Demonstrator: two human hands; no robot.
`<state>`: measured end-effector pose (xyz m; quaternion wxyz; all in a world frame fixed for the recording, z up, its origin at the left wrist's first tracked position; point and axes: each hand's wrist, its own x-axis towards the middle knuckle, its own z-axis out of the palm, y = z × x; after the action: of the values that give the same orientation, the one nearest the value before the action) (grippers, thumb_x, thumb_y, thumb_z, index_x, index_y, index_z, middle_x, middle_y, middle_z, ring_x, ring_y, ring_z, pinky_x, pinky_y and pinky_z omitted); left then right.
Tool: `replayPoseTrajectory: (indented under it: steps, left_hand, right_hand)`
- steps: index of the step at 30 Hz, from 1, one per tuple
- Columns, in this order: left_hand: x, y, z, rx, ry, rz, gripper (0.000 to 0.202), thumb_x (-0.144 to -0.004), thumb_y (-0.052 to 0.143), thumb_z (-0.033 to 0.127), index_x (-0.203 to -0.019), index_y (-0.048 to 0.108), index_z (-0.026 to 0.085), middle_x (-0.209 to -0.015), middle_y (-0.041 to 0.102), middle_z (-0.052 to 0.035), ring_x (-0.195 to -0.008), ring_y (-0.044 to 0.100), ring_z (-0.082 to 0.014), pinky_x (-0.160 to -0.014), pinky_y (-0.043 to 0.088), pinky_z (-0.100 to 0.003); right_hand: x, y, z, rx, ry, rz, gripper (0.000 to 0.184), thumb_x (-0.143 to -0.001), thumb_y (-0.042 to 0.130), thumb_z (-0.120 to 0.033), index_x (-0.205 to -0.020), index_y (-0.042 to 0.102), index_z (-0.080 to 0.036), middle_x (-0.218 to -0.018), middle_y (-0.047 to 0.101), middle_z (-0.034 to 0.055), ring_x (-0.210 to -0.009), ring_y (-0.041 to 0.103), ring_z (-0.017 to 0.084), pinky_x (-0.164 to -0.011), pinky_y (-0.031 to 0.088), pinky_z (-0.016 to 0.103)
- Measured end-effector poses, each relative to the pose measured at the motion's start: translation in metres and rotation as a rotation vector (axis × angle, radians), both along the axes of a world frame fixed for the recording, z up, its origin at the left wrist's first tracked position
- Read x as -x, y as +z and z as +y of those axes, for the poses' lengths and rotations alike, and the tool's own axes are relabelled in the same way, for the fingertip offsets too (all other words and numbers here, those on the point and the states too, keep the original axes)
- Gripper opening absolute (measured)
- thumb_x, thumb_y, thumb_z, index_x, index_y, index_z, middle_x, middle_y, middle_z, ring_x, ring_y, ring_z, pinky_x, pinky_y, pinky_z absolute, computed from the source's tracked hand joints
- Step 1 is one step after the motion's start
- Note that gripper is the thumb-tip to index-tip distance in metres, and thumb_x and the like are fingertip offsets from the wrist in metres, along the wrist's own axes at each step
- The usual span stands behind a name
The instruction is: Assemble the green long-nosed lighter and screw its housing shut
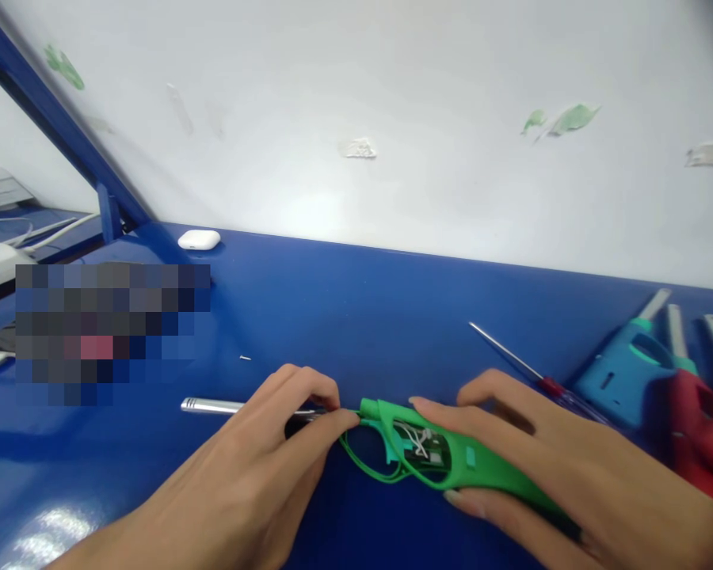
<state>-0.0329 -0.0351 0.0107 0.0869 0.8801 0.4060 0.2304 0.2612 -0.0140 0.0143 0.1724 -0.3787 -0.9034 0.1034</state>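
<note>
A green utility lighter (481, 463) lies on its side at the front of the blue table, with wires and dark inner parts showing through the opening in its body. My right hand (547, 459) grips this green body, thumb and fingers on opposite sides. To the left, my left hand (238, 467) is closed in a pinch around the black base of the silver metal tube (211, 406), right by the lighter's front end. The fingers partly hide where tube and body meet, so I cannot tell whether they are joined.
A screwdriver (505, 348) lies beyond my right hand. Near it are a blue lighter (621, 376) and red lighters (695, 419). A small screw (245, 358) rests on the blue table (345, 309). Farther back stands a white earbud case (199, 240) before the white wall; something at left is pixelated.
</note>
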Motion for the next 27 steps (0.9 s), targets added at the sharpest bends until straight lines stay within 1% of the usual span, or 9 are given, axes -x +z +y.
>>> replayPoseTrajectory:
  steps: [3,7,9,13,15,17,22,24,27]
  left_hand:
    - [0.0007,0.0023,-0.0007,0.011,0.002,-0.022,0.044,-0.102,0.043,0.001,-0.134,0.058,0.026,-0.119,0.053,-0.0051,-0.105,0.057,-0.0129,-0.088,0.053,-0.019]
    - [0.0032,0.0043,-0.0009,0.05,0.016,-0.045,0.047,-0.102,0.043,0.002,-0.136,0.058,0.032,-0.121,0.053,-0.0021,-0.107,0.057,-0.0101,-0.09,0.051,-0.016]
    - [0.0037,0.0043,0.0001,0.042,0.002,-0.065,0.047,-0.102,0.043,0.0,-0.133,0.06,0.031,-0.12,0.054,-0.0018,-0.105,0.057,-0.0095,-0.089,0.051,-0.016]
    - [0.0042,0.0036,0.003,0.015,-0.022,-0.066,0.047,-0.099,0.042,-0.003,-0.128,0.062,0.028,-0.117,0.055,-0.0023,-0.101,0.057,-0.0108,-0.085,0.052,-0.019]
    - [0.0046,0.0036,0.0037,0.003,-0.011,-0.043,0.049,-0.098,0.041,-0.004,-0.128,0.062,0.029,-0.116,0.056,-0.0017,-0.099,0.057,-0.0106,-0.083,0.051,-0.019]
    - [0.005,0.0036,0.0037,-0.011,0.006,-0.037,0.05,-0.099,0.041,-0.004,-0.127,0.062,0.031,-0.117,0.057,-0.0003,-0.097,0.058,-0.0096,-0.081,0.05,-0.019]
    - [0.0047,0.0028,0.0029,-0.036,0.052,-0.109,0.038,-0.102,0.048,0.002,-0.119,0.066,0.031,-0.114,0.063,0.0032,-0.098,0.063,-0.0065,-0.084,0.049,-0.016]
    - [0.0045,0.0023,0.0025,-0.008,0.09,-0.137,0.025,-0.102,0.054,0.007,-0.111,0.066,0.028,-0.107,0.066,0.0046,-0.094,0.065,-0.0065,-0.083,0.05,-0.016]
    - [0.0048,0.0016,0.0019,0.061,0.164,-0.158,0.011,-0.102,0.058,0.017,-0.105,0.061,0.028,-0.098,0.068,0.0067,-0.085,0.067,-0.0074,-0.078,0.052,-0.018]
  right_hand:
    - [-0.0016,-0.0008,-0.0003,0.031,0.005,0.006,0.041,-0.111,0.045,-0.045,-0.149,0.056,-0.037,-0.118,0.068,0.0062,-0.086,0.075,0.023,-0.072,0.066,0.03]
    - [-0.0035,-0.0021,-0.0005,-0.061,0.032,-0.025,0.044,-0.113,0.041,-0.047,-0.154,0.051,-0.035,-0.122,0.066,0.007,-0.095,0.074,0.023,-0.078,0.065,0.03]
    - [-0.0033,-0.0016,-0.0004,-0.119,0.048,-0.038,0.045,-0.114,0.04,-0.046,-0.156,0.048,-0.035,-0.123,0.067,0.0066,-0.097,0.074,0.023,-0.073,0.065,0.028]
    - [-0.0014,-0.0012,0.002,-0.213,0.062,-0.023,0.044,-0.114,0.037,-0.042,-0.157,0.047,-0.035,-0.116,0.068,0.0046,-0.083,0.074,0.02,-0.061,0.063,0.027]
    - [-0.0013,-0.0016,0.0032,-0.254,0.055,-0.019,0.043,-0.114,0.037,-0.043,-0.155,0.048,-0.034,-0.116,0.068,0.0042,-0.089,0.074,0.021,-0.065,0.064,0.031]
    - [-0.0021,-0.0018,0.0036,-0.254,0.051,-0.038,0.043,-0.114,0.039,-0.045,-0.154,0.048,-0.035,-0.119,0.068,0.0038,-0.101,0.072,0.024,-0.075,0.065,0.035]
    - [-0.0061,-0.0035,0.0005,-0.227,0.077,-0.114,0.049,-0.114,0.039,-0.046,-0.161,0.038,-0.035,-0.126,0.067,0.0023,-0.115,0.067,0.026,-0.097,0.06,0.042]
    - [-0.0062,-0.0057,-0.0011,-0.221,0.071,-0.128,0.05,-0.114,0.039,-0.047,-0.162,0.037,-0.035,-0.13,0.066,0.0019,-0.119,0.065,0.026,-0.1,0.059,0.041]
    - [-0.0018,-0.0081,-0.0012,-0.171,0.054,-0.106,0.046,-0.114,0.039,-0.049,-0.158,0.044,-0.036,-0.129,0.064,0.0031,-0.115,0.066,0.024,-0.095,0.061,0.036]
